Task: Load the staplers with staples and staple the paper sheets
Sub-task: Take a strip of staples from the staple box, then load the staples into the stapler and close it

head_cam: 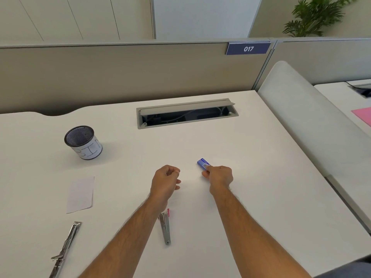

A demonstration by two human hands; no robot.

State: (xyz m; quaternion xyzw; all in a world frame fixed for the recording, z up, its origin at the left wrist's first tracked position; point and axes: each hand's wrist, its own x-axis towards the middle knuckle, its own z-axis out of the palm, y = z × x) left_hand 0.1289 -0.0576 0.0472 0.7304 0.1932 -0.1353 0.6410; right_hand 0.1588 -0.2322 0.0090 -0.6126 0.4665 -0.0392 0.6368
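My right hand (218, 175) pinches the near end of a small blue staple box (203, 163) just above the white desk (261, 177). My left hand (165, 180) hovers beside it with fingers curled; whether it holds anything is hidden. A small stapler with a pink part (165, 227) lies opened flat on the desk, partly under my left forearm. A second, longer metal stapler (65, 247) lies opened at the front left. White paper sheets (80, 194) rest on the desk at the left.
A black mesh cup (83, 142) with a white label stands at the back left. An open cable tray (186, 113) is set into the desk at the back. A padded divider (311, 125) bounds the right side, with a pink sheet (363, 115) beyond it.
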